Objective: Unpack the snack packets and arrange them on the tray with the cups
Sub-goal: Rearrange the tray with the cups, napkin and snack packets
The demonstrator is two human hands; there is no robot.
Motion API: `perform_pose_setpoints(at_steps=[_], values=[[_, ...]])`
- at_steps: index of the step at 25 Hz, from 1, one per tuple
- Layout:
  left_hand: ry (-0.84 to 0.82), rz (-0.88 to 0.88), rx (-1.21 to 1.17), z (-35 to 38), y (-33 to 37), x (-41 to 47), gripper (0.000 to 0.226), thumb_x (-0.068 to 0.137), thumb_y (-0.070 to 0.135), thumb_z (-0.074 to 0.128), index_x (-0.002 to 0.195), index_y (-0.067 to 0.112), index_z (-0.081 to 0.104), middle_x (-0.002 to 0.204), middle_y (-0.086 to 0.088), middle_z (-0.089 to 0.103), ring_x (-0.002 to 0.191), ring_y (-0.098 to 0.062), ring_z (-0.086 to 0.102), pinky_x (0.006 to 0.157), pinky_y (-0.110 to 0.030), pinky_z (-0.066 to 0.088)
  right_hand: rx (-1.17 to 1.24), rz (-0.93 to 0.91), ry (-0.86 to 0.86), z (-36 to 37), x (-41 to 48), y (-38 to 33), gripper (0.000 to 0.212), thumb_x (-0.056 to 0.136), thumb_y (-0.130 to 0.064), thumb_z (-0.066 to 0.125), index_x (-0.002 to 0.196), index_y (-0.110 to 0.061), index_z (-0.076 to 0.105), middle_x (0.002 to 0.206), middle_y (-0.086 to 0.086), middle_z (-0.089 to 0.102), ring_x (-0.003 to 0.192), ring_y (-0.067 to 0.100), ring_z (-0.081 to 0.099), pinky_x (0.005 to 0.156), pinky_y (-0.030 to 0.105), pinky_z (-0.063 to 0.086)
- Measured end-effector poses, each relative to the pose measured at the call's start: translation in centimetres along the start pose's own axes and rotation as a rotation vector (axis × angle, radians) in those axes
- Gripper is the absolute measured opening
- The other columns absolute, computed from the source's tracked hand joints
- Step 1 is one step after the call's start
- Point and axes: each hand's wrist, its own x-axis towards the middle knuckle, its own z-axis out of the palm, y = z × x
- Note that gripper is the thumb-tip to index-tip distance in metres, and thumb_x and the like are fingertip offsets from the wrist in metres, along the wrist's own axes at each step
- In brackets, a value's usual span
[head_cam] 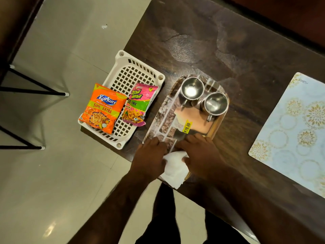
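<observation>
An orange snack packet [102,108] and a pink snack packet [139,104] lie side by side in a white lattice basket [131,71] at the table's left edge. To its right sits a printed tray [163,120] with a yellow price sticker. Two steel cups, one [192,88] behind the other [216,103], stand at the tray's far end. A white tissue [175,169] lies on the tray's near end. My left hand [149,155] and my right hand [202,154] both press on that tissue, fingers bent over its far edge.
A dark wooden table [219,41] carries everything. A pale patterned placemat [295,131] lies at the right. Black chair legs [33,92] stand on the tiled floor to the left of the table.
</observation>
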Motion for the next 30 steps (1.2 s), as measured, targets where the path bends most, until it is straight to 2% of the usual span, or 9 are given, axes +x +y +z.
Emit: perform_pose_setpoints(at_steps=[3, 8, 11, 13, 15, 18, 21, 24, 30], values=[[-0.007, 0.024, -0.208, -0.8, -0.7, 0.2, 0.016, 0.088, 0.026, 0.065, 0.100, 0.025, 0.054, 0.107, 0.004, 0.062, 0.105, -0.021, 0.057, 0.084, -0.032, 0.043, 0.132, 0.052, -0.077, -0.8, -0.1, 0.7, 0.034, 0.089, -0.039, 0.065, 0.122, -0.035, 0.062, 0.120, -0.006, 0.055, 0.118, 0.020, 0.049, 0.094, 0.038, 0.043], [-0.111, -0.051, -0.619, -2.1, -3.3, 0.2, 0.020, 0.084, 0.028, 0.077, 0.094, 0.027, 0.060, 0.095, 0.012, 0.067, 0.090, -0.011, 0.065, 0.070, -0.030, 0.056, 0.615, 0.084, -0.096, -0.8, -1.5, 2.2, 0.017, 0.094, -0.022, 0.067, 0.111, -0.025, 0.070, 0.106, -0.007, 0.072, 0.099, 0.017, 0.067, 0.087, 0.040, 0.054], [-0.051, -0.183, -1.093, -2.5, -4.5, -0.3, 0.024, 0.078, 0.014, 0.084, 0.097, 0.017, 0.069, 0.089, 0.020, 0.071, 0.081, -0.001, 0.068, 0.059, -0.017, 0.053, 1.014, 0.221, -0.058, -0.4, -2.0, 2.3, 0.013, 0.094, -0.011, 0.071, 0.101, -0.021, 0.074, 0.092, -0.002, 0.077, 0.083, 0.016, 0.072, 0.071, 0.036, 0.061], [-0.043, -0.288, -1.522, -2.3, -4.9, -0.7, 0.031, 0.077, 0.006, 0.082, 0.104, 0.014, 0.069, 0.098, 0.003, 0.075, 0.089, -0.016, 0.073, 0.063, -0.031, 0.059, 1.227, 0.310, -0.105, -0.2, -2.1, 2.0, 0.015, 0.095, -0.009, 0.070, 0.101, -0.022, 0.074, 0.088, -0.002, 0.078, 0.078, 0.011, 0.072, 0.062, 0.028, 0.062], [-0.076, -0.352, -1.720, -1.9, -4.5, -0.8, 0.038, 0.080, 0.005, 0.078, 0.116, 0.009, 0.067, 0.110, -0.012, 0.076, 0.098, -0.031, 0.074, 0.070, -0.042, 0.061, 1.315, 0.353, -0.127, -0.1, -2.0, 1.8, 0.014, 0.095, -0.011, 0.069, 0.105, -0.021, 0.073, 0.085, -0.006, 0.079, 0.075, 0.007, 0.072, 0.059, 0.026, 0.061], [-0.138, -0.441, -1.582, -1.3, -3.5, -0.8, 0.030, 0.089, 0.006, 0.070, 0.119, 0.006, 0.066, 0.110, -0.013, 0.077, 0.095, -0.031, 0.076, 0.069, -0.045, 0.062, 1.219, 0.404, -0.046, 0.0, -1.6, 1.3, 0.013, 0.093, -0.014, 0.072, 0.106, -0.016, 0.074, 0.079, -0.007, 0.077, 0.067, 0.004, 0.070, 0.054, 0.022, 0.056], [-0.152, -0.542, -1.419, -0.5, -3.3, -1.0, 0.025, 0.090, 0.006, 0.070, 0.114, 0.009, 0.067, 0.103, -0.011, 0.077, 0.081, -0.026, 0.078, 0.062, -0.041, 0.062, 0.952, 0.397, 0.032, 0.2, -1.4, 0.6, 0.008, 0.090, -0.019, 0.076, 0.098, -0.018, 0.074, 0.086, 0.000, 0.077, 0.079, 0.018, 0.073, 0.071, 0.034, 0.057], [-0.129, -0.599, -1.295, 0.5, -3.3, -1.4, 0.025, 0.089, 0.006, 0.070, 0.113, 0.012, 0.067, 0.105, -0.010, 0.075, 0.081, -0.026, 0.078, 0.061, -0.040, 0.063, 0.692, 0.374, 0.019, 0.5, -1.5, -0.3, 0.008, 0.089, -0.030, 0.072, 0.096, -0.028, 0.070, 0.092, -0.008, 0.074, 0.089, 0.015, 0.068, 0.078, 0.036, 0.056], [0.009, -0.528, -0.923, 1.6, -2.4, -1.6, 0.029, 0.089, 0.021, 0.071, 0.115, 0.015, 0.058, 0.099, -0.005, 0.072, 0.071, -0.026, 0.076, 0.052, -0.045, 0.063, 0.448, 0.377, 0.052, 1.3, -1.9, -1.8, 0.016, 0.090, -0.038, 0.065, 0.105, -0.032, 0.065, 0.104, 0.000, 0.068, 0.104, 0.021, 0.058, 0.085, 0.036, 0.052]])
